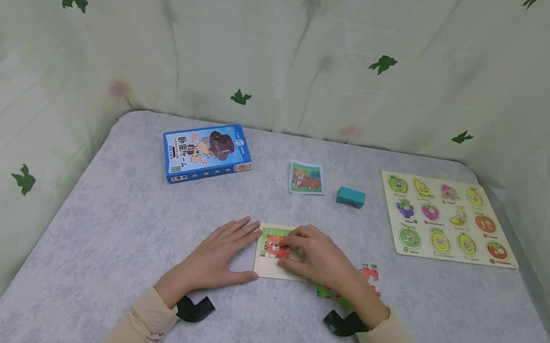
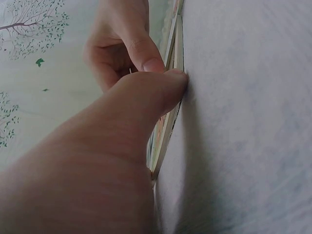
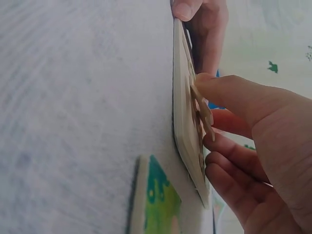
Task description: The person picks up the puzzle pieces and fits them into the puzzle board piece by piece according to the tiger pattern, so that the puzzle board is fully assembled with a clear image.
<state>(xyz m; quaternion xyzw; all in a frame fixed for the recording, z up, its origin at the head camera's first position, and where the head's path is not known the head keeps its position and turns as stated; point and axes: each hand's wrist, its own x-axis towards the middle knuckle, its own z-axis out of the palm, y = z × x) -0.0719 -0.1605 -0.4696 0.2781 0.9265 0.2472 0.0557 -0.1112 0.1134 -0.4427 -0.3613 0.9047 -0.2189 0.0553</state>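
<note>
A small wooden jigsaw board (image 1: 272, 269) lies on the table in the head view, partly filled with a red animal picture on green. My left hand (image 1: 218, 255) lies along its left side with fingers extended; in the left wrist view the thumb (image 2: 168, 87) touches the board's edge. Over the board's right part, my right hand (image 1: 319, 254) pinches a jigsaw piece (image 3: 204, 111), tilted against the board in the right wrist view. Its printed face is hidden there. Several loose jigsaw pieces (image 1: 370, 272) lie beneath and beside the right forearm, which covers some of them.
Behind the board lie a picture card (image 1: 306, 179) of a similar animal and a teal block (image 1: 350, 197). A blue game box (image 1: 206, 153) is at the back left. A wooden fruit puzzle board (image 1: 451, 221) lies at the right. Patterned curtains (image 1: 278, 43) surround the table.
</note>
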